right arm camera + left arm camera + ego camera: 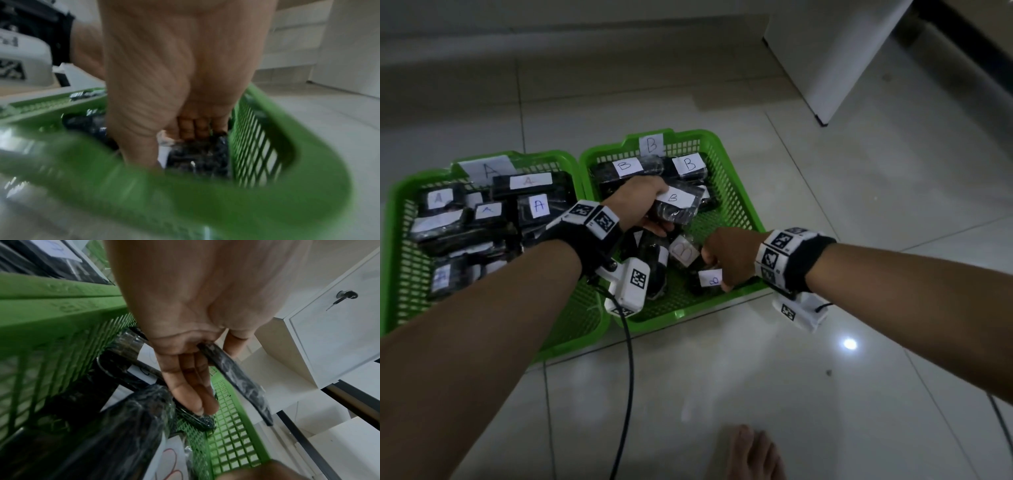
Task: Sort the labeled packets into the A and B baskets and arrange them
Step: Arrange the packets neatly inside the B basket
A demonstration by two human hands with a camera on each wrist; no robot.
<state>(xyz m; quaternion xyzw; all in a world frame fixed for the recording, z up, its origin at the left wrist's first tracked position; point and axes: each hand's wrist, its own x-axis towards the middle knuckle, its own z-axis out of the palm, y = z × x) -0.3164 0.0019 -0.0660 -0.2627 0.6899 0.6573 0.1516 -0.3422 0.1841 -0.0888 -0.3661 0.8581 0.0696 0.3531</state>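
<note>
Two green baskets stand side by side on the floor. Basket A (392, 219) on the left holds several black packets with A labels (539, 205). Basket B (688, 314) holds B packets, two lying along its far wall (626, 167). My left hand (662, 209) holds a black packet with a B label (674, 198) above the basket's middle, thumb on top, fingers (195, 394) underneath; the packet (242, 386) shows edge-on. My right hand (717, 270) grips another B-labelled packet (710, 278) at the front right corner, fingers (195, 128) curled on the packet (201, 157).
More packets lie loose in basket B's front half, one with a red B (685, 253). A white cabinet (825, 61) stands at the back right. A black cable (626, 377) runs over the tiled floor, and a bare foot (753, 452) is near the bottom edge.
</note>
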